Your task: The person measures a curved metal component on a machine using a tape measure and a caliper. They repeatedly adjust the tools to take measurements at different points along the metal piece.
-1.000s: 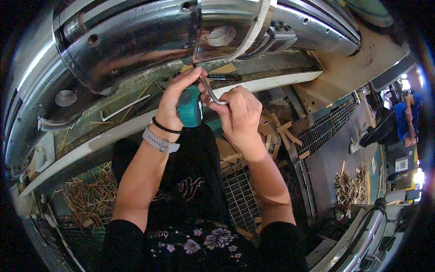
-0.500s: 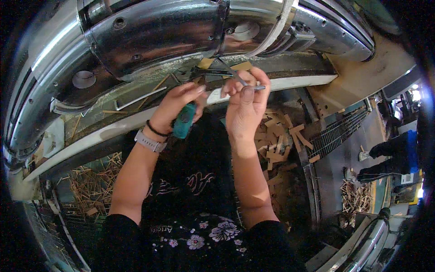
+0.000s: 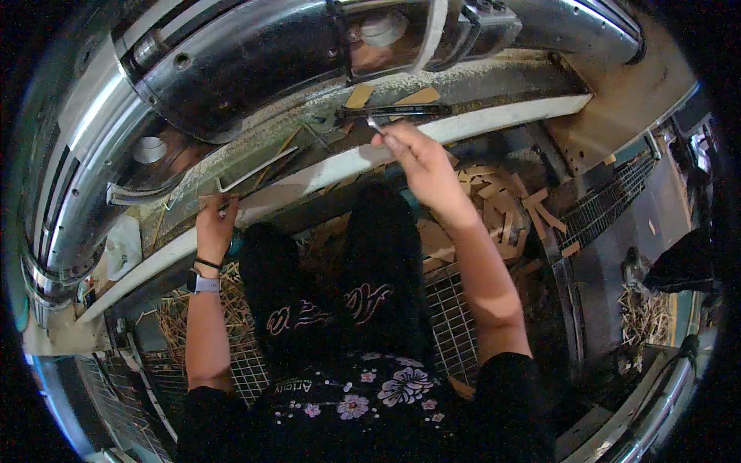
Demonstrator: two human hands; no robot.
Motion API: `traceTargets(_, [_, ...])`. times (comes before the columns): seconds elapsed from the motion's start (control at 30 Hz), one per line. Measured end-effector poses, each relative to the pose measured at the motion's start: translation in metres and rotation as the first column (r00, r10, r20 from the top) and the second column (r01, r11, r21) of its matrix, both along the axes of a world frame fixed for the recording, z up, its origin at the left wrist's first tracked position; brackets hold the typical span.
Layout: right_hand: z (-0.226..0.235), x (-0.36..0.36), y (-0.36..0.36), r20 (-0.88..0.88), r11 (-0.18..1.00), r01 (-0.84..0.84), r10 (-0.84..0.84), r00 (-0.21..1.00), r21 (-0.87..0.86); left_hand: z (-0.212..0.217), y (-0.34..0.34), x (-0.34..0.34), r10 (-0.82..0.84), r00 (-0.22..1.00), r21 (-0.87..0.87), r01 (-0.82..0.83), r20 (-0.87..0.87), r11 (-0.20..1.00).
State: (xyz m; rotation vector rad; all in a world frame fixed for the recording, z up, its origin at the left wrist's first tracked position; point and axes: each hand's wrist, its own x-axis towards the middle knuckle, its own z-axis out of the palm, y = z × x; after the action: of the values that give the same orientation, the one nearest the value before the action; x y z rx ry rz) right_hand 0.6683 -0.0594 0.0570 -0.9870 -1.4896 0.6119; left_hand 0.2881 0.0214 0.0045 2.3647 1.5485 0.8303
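My right hand [image 3: 423, 166] is raised over the white ledge rim [image 3: 340, 171], thumb and fingers pinching a shiny metal hex key [image 3: 375, 123]. Its bright end points up toward the machine; the rest is hidden by the fingers. Farther left, my left hand [image 3: 214, 224] is at the same rim, fingers curled. A teal tool [image 3: 235, 245] shows only in part beside that palm. On the ledge between my hands lies a bent silver rod [image 3: 258, 169], and a black bar-shaped tool [image 3: 401, 111] rests just beyond my right fingertips.
A large curved metal cylinder [image 3: 247, 62] spans the far side. Wooden offcuts [image 3: 494, 204] are heaped below on the right, thin sticks [image 3: 181, 309] on the left. Metal grating [image 3: 451, 309] lies underfoot. Another person's dark-clothed leg [image 3: 683, 262] shows at the far right.
My hands have moved apart: the left went left and down to the ledge rim with the teal tool. My right hand has turned, still pinching the hex key. The view has shifted.
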Motion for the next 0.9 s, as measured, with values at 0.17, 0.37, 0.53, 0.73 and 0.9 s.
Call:
traceTargets(0.17, [0.009,0.027,0.029,0.133,0.989,0.140,-0.133,0.982,-0.047,-0.004,-0.011,0.008,0.017,0.990,0.112,-0.001,-0.139,0.994])
traceTargets(0.37, [0.006,0.038,0.056,0.222,0.994,0.108,-0.104,0.969,-0.006,-0.004,-0.001,0.006,0.070,0.970,0.070,-0.054,-0.234,0.996])
traceTargets(0.53, [0.010,0.038,0.057,0.249,0.984,0.174,-0.178,0.952,0.040,0.002,-0.003,0.012,0.123,0.951,-0.005,-0.130,-0.283,0.991])
traceTargets(0.73, [0.013,0.037,0.059,0.292,0.974,0.205,-0.225,0.930,0.097,0.003,-0.001,0.014,0.097,0.965,0.014,-0.097,-0.242,0.995])
traceTargets(0.9, [-0.012,0.019,0.065,-0.001,0.980,0.201,-0.201,0.980,-0.004,-0.009,0.004,0.011,0.149,0.935,0.068,-0.134,-0.321,0.989])
